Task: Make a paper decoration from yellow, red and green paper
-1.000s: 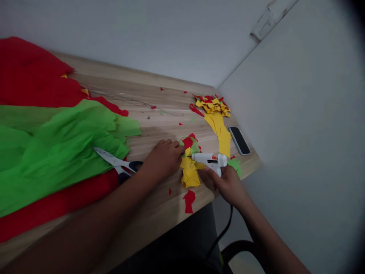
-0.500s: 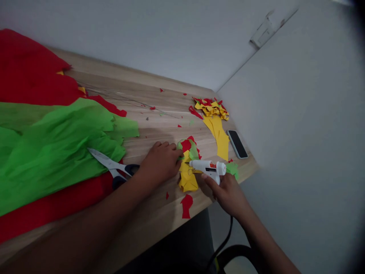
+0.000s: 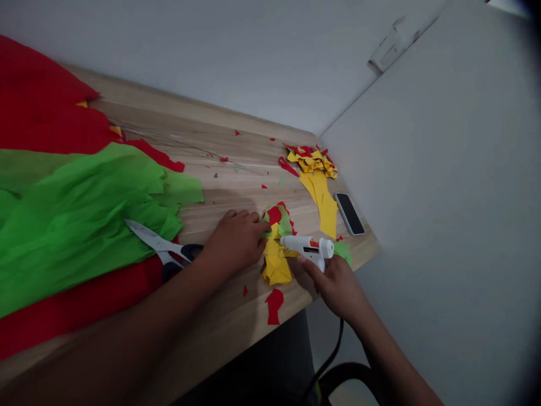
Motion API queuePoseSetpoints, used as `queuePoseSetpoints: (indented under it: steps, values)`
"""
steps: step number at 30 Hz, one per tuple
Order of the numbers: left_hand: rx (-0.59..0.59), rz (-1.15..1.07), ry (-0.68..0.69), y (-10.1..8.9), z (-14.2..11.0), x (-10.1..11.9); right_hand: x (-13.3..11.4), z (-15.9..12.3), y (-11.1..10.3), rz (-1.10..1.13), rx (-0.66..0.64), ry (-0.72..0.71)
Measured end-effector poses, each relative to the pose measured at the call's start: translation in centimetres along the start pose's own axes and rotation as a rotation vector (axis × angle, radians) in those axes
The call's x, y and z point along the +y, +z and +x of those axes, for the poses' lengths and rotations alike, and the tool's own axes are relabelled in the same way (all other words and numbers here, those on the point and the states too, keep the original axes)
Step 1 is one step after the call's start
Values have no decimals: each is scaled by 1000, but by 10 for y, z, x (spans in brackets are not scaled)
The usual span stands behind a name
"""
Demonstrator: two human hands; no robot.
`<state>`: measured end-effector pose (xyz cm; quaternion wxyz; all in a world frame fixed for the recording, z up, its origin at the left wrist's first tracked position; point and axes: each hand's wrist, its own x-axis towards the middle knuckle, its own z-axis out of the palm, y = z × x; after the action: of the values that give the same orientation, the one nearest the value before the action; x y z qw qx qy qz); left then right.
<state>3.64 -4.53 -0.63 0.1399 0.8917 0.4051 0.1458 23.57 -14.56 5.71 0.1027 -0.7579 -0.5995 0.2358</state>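
Note:
My right hand [image 3: 340, 285] is wrapped round a white hot glue gun [image 3: 306, 246], whose nozzle points left at a yellow paper piece [image 3: 276, 269]. The tip is at or just above the paper; contact cannot be made out. My left hand [image 3: 239, 239] has its fingers closed at the upper left edge of this yellow piece, and the fingertips are partly hidden. Green and red crepe paper [image 3: 279, 215] lies against the top of the piece. Below it is a red paper cutout [image 3: 274, 306].
Scissors [image 3: 154, 239] lie partly open on green crepe paper [image 3: 84, 208], beside my left forearm. Red paper [image 3: 42, 96] spreads at the far left. Thin wires [image 3: 186, 144] lie behind. Yellow strips [image 3: 324, 206], a yellow-red paper bundle [image 3: 313, 160] and a phone [image 3: 350, 214] sit right.
The whole view has shifted very slightly, so things sit a little further left. Both hands and the glue gun keep almost the same place at the yellow paper.

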Motion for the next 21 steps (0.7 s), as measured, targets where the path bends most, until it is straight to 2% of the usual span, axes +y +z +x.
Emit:
queuePoseSetpoints:
  steps: [6, 12, 17, 21]
  values:
    - [0, 1, -1, -1, 0, 0, 6, 2, 0, -4, 42, -1]
    - [0, -19, 3, -1, 0, -1, 6, 1, -3, 23, 20, -11]
    - [-2, -29, -2, -2, 1, -1, 8, 1, -3, -47, 55, 41]
    - [2, -10, 4, -2, 0, 0, 8, -1, -4, -72, 27, 59]
